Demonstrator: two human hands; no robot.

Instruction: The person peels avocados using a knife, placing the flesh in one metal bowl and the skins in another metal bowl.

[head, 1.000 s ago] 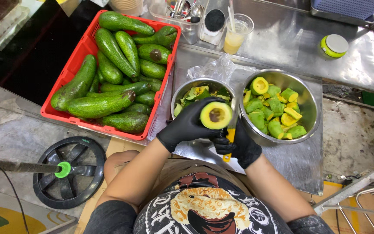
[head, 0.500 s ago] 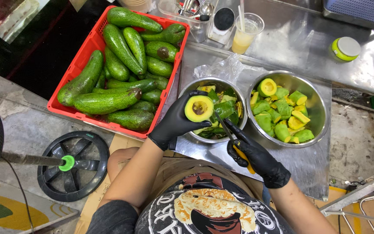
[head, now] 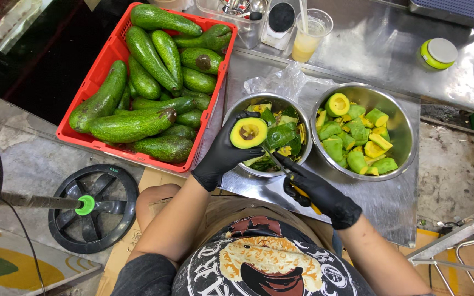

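Black gloves cover both of our hands. Our left hand (head: pixel 221 155) is closed around an avocado half (head: pixel 248 132), cut face up with a brown hollow showing in its yellow flesh, held over the near rim of a steel bowl. Our right hand (head: pixel 316 192) is wrapped around the yellow handle of a knife (head: pixel 283 169), whose thin blade points up and left toward that half, its tip just beside our left fingers.

The risk, as we judge it, lies in that closeness: the flesh looks slick, and a blade pushed toward the cupped palm could slide off the fruit and meet the glove. The half could also slip free and drop among the scraps.

The scrap bowl (head: pixel 297 111), under and just beyond our left hand, holds dark green peels and some yellowish bits. The second steel bowl (head: pixel 400 116), beyond our right hand, holds peeled avocado chunks (head: pixel 355 143), green and yellow, one rounded half on top. A red crate (head: pixel 101 66), left of our left hand, is heaped with whole long green avocados (head: pixel 133 125). Both bowls stand on a steel counter (head: pixel 379 197). Farther off sit a plastic cup (head: pixel 309 37) of pale juice and a small green jar (head: pixel 438 53) with a white lid.
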